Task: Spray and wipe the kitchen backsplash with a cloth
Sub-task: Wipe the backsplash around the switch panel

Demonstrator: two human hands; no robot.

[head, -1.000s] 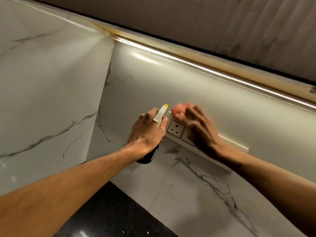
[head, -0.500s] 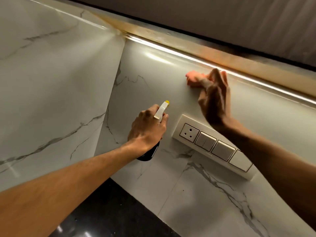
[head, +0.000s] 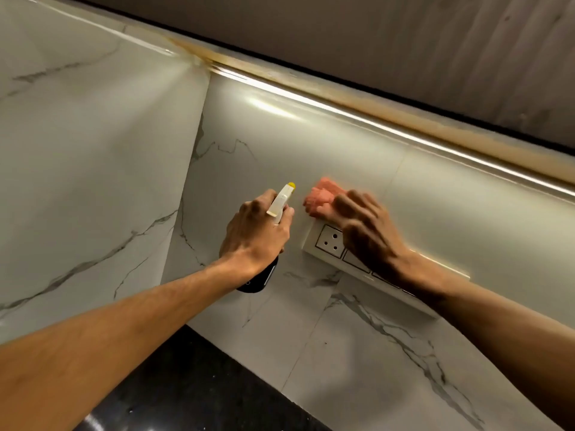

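Lower than before, the right hand point(head: 367, 227) presses a crumpled pink cloth point(head: 322, 197) with flat fingers against the white marble backsplash point(head: 311, 144), just above the white socket plate point(head: 328, 242). The left hand point(head: 255, 241) grips a dark, white-nozzled spray bottle point(head: 281, 199) just left of the cloth.

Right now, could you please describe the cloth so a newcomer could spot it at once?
Find the marble backsplash, right of the corner, and its white switch plate. Above the plate's left end, under the right hand, is the cloth: the only pink, fuzzy thing.
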